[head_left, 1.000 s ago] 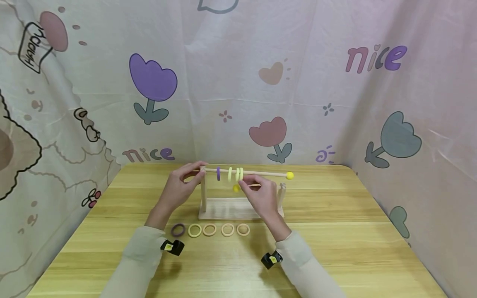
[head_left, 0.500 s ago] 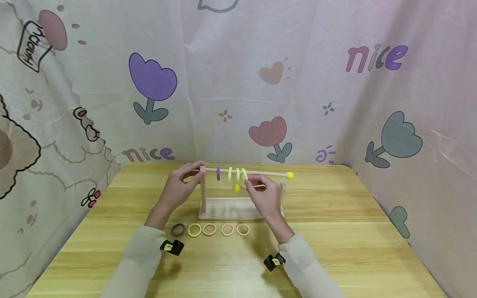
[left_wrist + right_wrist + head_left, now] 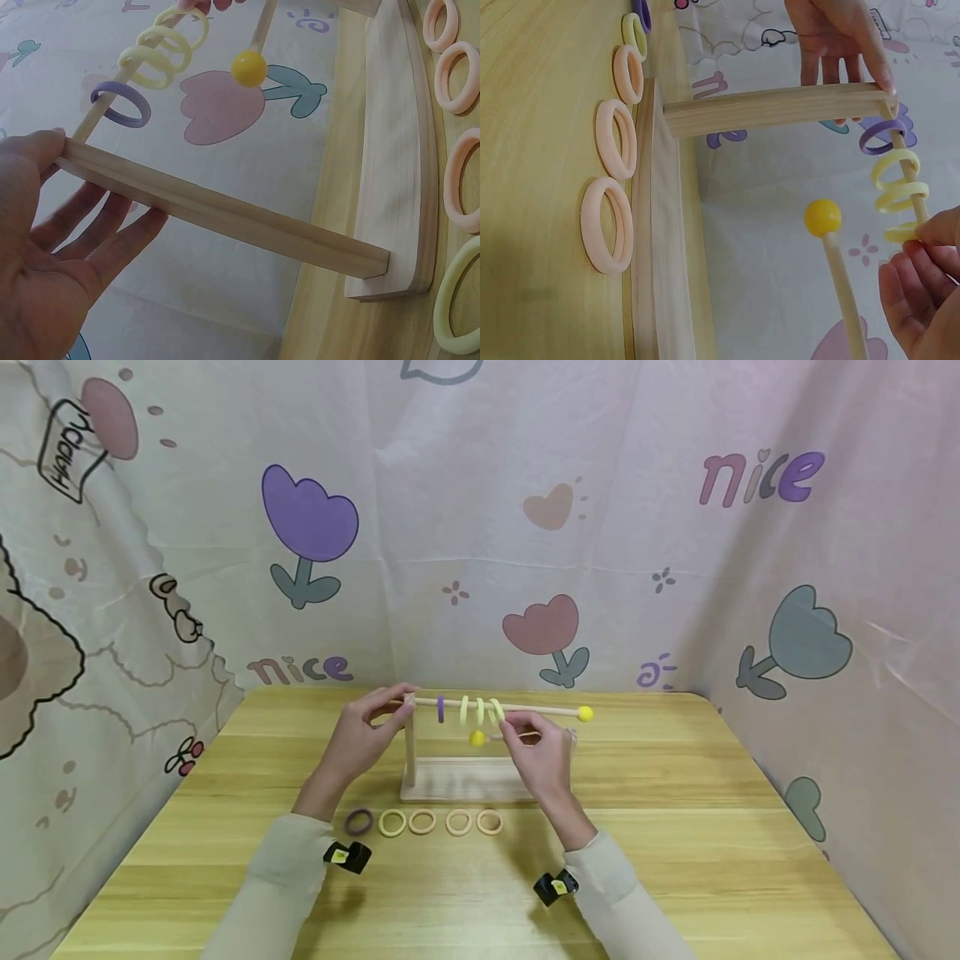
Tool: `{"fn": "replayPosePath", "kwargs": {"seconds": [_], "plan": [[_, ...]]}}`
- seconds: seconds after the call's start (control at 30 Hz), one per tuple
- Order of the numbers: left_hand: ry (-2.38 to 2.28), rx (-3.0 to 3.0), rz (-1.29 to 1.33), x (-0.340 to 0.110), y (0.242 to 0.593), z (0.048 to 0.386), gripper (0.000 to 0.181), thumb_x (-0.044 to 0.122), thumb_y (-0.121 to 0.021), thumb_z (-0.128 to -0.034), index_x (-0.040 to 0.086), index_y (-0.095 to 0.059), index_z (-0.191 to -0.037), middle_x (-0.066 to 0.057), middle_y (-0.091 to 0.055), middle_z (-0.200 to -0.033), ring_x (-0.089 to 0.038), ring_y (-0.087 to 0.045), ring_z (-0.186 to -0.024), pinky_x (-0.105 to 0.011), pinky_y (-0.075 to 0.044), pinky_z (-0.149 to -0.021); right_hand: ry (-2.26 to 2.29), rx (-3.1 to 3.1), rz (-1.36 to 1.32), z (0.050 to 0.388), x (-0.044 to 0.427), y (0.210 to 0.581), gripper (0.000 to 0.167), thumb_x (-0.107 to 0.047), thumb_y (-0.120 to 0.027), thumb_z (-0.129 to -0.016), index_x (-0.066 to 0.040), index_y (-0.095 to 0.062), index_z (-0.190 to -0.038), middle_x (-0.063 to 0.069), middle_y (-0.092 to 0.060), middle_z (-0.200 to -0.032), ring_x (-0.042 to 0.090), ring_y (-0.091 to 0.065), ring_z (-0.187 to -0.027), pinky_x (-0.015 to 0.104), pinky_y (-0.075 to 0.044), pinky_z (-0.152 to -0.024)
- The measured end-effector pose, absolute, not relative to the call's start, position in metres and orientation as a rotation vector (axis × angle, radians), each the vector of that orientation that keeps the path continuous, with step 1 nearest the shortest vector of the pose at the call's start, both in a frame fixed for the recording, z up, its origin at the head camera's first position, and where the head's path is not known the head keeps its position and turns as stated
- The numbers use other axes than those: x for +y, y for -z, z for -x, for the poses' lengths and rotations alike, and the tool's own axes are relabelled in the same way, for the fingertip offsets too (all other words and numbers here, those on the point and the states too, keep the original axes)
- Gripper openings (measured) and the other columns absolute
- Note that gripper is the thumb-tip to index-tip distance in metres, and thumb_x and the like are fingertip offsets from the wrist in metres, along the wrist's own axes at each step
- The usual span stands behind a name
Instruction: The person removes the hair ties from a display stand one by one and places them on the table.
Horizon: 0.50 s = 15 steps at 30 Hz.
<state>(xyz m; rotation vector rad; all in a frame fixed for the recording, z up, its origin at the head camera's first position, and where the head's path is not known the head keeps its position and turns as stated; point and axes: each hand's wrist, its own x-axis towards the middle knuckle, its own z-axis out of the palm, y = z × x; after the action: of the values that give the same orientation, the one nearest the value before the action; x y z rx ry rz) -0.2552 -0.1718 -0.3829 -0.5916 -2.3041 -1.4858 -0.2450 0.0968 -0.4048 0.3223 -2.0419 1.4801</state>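
Observation:
A wooden stand (image 3: 468, 780) carries a thin upper rod (image 3: 540, 709) with a yellow ball at its right end. On the rod hang a purple ring (image 3: 441, 709) and three light yellow rings (image 3: 464, 710). The left hand (image 3: 362, 735) grips the top of the left post (image 3: 225, 212), thumb at the rod's end, fingers on the post's far side. The right hand (image 3: 540, 756) pinches the rightmost yellow ring (image 3: 901, 232) between thumb and fingers; that ring is tilted on the rod. A second stick with a yellow ball (image 3: 477, 738) is partly hidden behind the right hand.
In front of the stand, a dark purple ring (image 3: 358, 822), a yellow ring (image 3: 392, 823) and three peach rings (image 3: 459, 822) lie in a row on the wooden table (image 3: 675, 860). A printed cloth (image 3: 450, 510) hangs behind the table.
The right hand has moved slightly right along the rod, with the rightmost yellow ring drawn away from the other two and tilted. The left hand keeps its place at the post.

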Motion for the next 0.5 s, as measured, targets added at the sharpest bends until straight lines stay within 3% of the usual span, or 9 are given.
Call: {"fn": "replayPosePath", "kwargs": {"seconds": [0.3, 0.5], "plan": [[1.487, -2.313, 0.589, -0.1713, 0.3834, 0.2551, 0.033, 0.017, -0.065, -0.1026, 0.006, -0.068, -0.134, -0.012, -0.071, -0.128, 0.006, -0.062, -0.107, -0.009, -0.053, -0.096, -1.462, -1.962, -0.317, 0.2462, 0.0999, 0.4088, 0.003, 0.0, -0.079, -0.086, 0.0, -0.08, -0.089, 0.015, -0.077, -0.077, 0.018, -0.068, -0.065, 0.01, -0.055, -0.063], [1.481, -2.307, 0.59, -0.171, 0.3826, 0.2552, 0.034, 0.017, -0.065, -0.1025, 0.004, -0.068, -0.133, -0.012, -0.071, -0.128, 0.005, -0.063, -0.107, -0.009, -0.053, -0.096, -1.48, -1.935, -0.264, 0.2467, 0.1041, 0.4091, 0.004, 0.001, -0.08, -0.085, -0.001, -0.08, -0.089, 0.016, -0.076, -0.077, 0.014, -0.065, -0.064, 0.007, -0.052, -0.061]]}}
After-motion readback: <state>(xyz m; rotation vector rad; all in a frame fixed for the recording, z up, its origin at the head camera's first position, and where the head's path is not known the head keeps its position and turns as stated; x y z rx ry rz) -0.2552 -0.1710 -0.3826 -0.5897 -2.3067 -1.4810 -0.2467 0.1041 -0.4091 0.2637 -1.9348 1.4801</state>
